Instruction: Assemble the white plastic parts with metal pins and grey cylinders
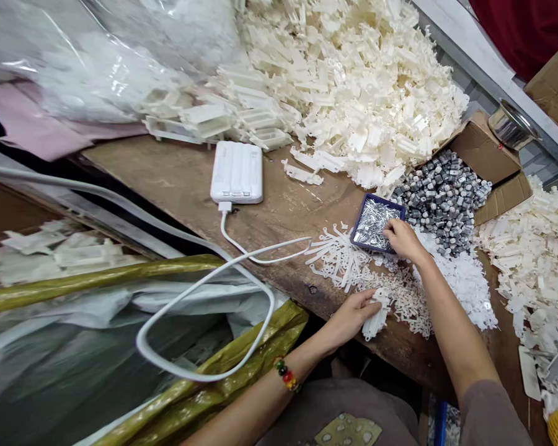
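My left hand (351, 319) is grasping a white plastic piece (377, 314), thumb and fingers closing on its end, and the piece is sitting at three o'clock of that hand, by the near table (177, 176) edge. My left forearm is slanting in from between seven and eight o'clock, a beaded bracelet (286, 375) circling the wrist.

My right hand (402, 240) is lying at one o'clock from the left, bending downward, its fingertips touching metal pins (372, 222) in a blue tray (371, 247); I cannot tell whether I am pinching one. That forearm is slanting in from five o'clock, passing above loose small parts.

Around my right hand, grey blocks (446, 198) are crowding the tray between one and two o'clock, white discs (469, 291) are spreading at four, small cream pieces (409, 303) at six, and slim links (337, 257) near nine. A tall heap (348, 80) of cream parts is rising toward eleven. At eleven from my left hand, a power bank (237, 172) is lying, its white cable looping over the table edge at nine.
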`<state>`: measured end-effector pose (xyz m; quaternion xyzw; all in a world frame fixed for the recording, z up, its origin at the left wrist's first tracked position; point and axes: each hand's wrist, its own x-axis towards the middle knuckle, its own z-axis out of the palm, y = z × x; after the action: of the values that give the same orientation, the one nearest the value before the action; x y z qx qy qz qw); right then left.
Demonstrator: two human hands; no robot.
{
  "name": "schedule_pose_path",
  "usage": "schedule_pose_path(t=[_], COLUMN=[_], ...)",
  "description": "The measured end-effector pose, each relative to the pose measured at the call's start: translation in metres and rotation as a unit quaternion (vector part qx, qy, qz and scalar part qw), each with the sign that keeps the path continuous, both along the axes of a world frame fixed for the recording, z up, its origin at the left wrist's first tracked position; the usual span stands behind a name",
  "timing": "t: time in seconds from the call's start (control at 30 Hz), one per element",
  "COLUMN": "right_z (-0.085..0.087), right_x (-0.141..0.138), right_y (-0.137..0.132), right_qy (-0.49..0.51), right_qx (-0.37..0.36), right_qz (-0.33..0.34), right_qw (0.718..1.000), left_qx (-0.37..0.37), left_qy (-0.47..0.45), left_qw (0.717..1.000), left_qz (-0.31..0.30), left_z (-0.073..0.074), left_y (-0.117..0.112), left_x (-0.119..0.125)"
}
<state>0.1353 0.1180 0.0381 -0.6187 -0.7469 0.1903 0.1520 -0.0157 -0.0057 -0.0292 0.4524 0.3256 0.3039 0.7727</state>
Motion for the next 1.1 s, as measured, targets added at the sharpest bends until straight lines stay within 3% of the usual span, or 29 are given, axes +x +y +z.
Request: schedule_pose_path(t=[0.07,0.17,0.27,0.4,0.53,0.67,0.83,1.0,1.1], right_z=[0.002,0.004,-0.004,-0.024,-0.033,-0.034,-0.038,-0.026,-0.019], right_x=[0.002,0.008,0.014,0.016,0.012,0.005,-0.007,0.000,0.009], right_y=[-0.010,-0.044,-0.090,-0.131,-0.137,-0.139,-0.148,-0.150,-0.151], right_qy=[0.111,0.250,0.267,0.226,0.171,0.044,-0.122,-0.029,-0.024], right_qx=[-0.043,-0.126,-0.149,-0.106,-0.041,0.032,0.081,0.100,0.088], right_qz=[-0.031,-0.050,-0.049,-0.072,-0.077,-0.038,0.014,-0.023,-0.033], right_qw=[0.992,0.959,0.951,0.966,0.981,0.998,0.989,0.994,0.995], left_qx=[-0.017,-0.058,-0.084,-0.092,-0.103,-0.105,-0.086,-0.077,-0.066], left_qy=[0.000,-0.014,-0.025,-0.023,-0.024,-0.026,-0.027,-0.025,-0.036], left_qw=[1.000,0.998,0.996,0.995,0.994,0.993,0.995,0.996,0.996], left_qz=[0.003,0.017,0.029,0.034,0.037,0.040,0.043,0.045,0.051], left_z=[-0.003,-0.005,-0.005,-0.004,-0.002,-0.003,-0.007,-0.005,-0.004], left_y=[-0.001,-0.003,-0.004,-0.003,-0.003,-0.004,-0.004,-0.003,-0.003], left_x=[0.002,0.006,0.009,0.010,0.011,0.012,0.013,0.010,0.010])
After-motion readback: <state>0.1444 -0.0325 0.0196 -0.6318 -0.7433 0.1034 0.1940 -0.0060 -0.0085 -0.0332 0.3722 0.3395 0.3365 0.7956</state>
